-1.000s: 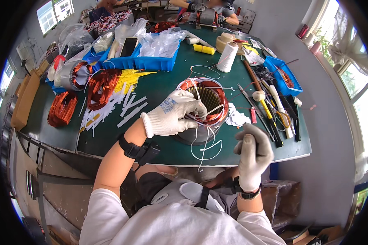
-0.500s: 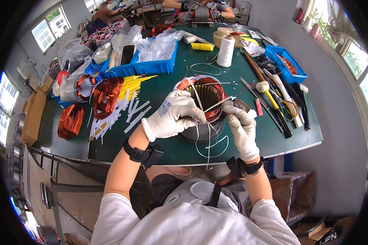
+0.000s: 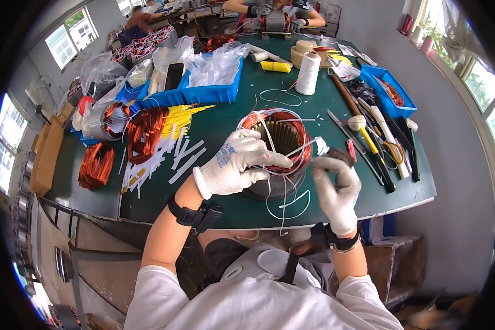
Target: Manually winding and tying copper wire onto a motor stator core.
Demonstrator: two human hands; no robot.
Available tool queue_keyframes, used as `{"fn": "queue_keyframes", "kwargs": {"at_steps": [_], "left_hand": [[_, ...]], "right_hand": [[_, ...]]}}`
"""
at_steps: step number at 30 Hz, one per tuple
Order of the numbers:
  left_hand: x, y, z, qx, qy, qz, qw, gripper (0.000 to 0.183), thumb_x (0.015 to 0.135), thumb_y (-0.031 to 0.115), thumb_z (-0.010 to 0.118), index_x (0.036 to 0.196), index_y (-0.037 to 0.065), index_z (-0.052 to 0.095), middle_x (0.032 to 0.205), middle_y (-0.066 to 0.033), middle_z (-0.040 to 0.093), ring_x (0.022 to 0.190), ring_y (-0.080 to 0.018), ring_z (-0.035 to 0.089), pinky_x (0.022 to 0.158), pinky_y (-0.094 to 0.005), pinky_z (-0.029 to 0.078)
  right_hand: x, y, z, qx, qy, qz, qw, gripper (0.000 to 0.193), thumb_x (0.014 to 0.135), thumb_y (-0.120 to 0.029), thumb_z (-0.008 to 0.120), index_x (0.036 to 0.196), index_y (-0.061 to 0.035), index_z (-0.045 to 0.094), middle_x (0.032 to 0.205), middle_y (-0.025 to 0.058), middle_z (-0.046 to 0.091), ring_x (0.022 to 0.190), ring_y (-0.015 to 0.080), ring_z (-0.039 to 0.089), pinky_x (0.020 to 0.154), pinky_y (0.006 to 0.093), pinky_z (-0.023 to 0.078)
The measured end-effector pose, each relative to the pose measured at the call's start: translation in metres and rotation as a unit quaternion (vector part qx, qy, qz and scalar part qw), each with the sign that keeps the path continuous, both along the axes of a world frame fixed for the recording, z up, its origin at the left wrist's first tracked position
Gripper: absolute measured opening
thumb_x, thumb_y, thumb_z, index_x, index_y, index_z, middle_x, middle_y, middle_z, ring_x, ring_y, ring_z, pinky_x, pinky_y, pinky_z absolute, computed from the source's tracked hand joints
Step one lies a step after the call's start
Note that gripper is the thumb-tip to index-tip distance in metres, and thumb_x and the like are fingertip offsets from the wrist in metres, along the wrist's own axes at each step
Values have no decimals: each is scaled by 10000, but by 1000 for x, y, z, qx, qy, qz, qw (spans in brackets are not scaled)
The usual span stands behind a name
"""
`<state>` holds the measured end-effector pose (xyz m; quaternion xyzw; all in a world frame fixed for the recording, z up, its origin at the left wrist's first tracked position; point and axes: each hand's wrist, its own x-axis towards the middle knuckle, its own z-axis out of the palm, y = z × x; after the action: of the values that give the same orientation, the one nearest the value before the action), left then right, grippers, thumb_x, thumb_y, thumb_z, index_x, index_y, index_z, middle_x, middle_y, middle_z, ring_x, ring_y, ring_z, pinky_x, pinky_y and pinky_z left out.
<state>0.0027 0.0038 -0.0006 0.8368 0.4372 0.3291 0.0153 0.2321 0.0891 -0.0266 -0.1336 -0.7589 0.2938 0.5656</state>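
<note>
A stator with copper windings stands upright at the table's near middle, white cord looped around its top. My gloved left hand grips the near edge of the winding, its fingers laid across the copper and its thumb below. Loose cord ends trail beneath that hand. A thin white strip slants out over the stator's right rim. Just right of the stator, my gloved right hand is raised with curled fingers. Something dark shows behind those fingers; its kind is unclear.
Right of my hands lie scissors, a mallet and a blue bin. Beyond the stator stands a cord spool. Copper coils, white strips and blue trays lie left. A co-worker handles another stator.
My right hand has moved right and nearer me, away from the strip. My left hand's fingers have stretched farther across the near winding. The whole view has shifted slightly.
</note>
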Motion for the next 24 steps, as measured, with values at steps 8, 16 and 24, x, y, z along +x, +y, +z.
{"fn": "queue_keyframes", "kwargs": {"at_steps": [8,16,24], "left_hand": [[2,-3,-3,-33,-40,35,998,512,667,111,817,1152,212,688,990,-26,663,953,-276,583,964,-420,401],[0,-4,-5,-30,-45,49,997,494,692,148,804,1168,231,699,1055,-30,674,1012,-280,563,1012,-418,381],[0,-1,-6,-10,-46,30,998,515,656,119,813,1151,205,697,983,-37,660,930,-278,573,955,-415,401]], "right_hand": [[-31,70,-10,-160,-82,52,982,253,915,-71,602,1146,-23,694,1043,128,675,963,204,614,869,334,475],[-39,70,-5,-25,-56,-90,994,205,841,-77,745,1044,-44,738,953,111,674,841,215,618,772,305,487],[9,28,-7,320,-119,-76,937,340,671,7,777,986,-110,723,975,61,710,932,258,646,782,385,511]]}}
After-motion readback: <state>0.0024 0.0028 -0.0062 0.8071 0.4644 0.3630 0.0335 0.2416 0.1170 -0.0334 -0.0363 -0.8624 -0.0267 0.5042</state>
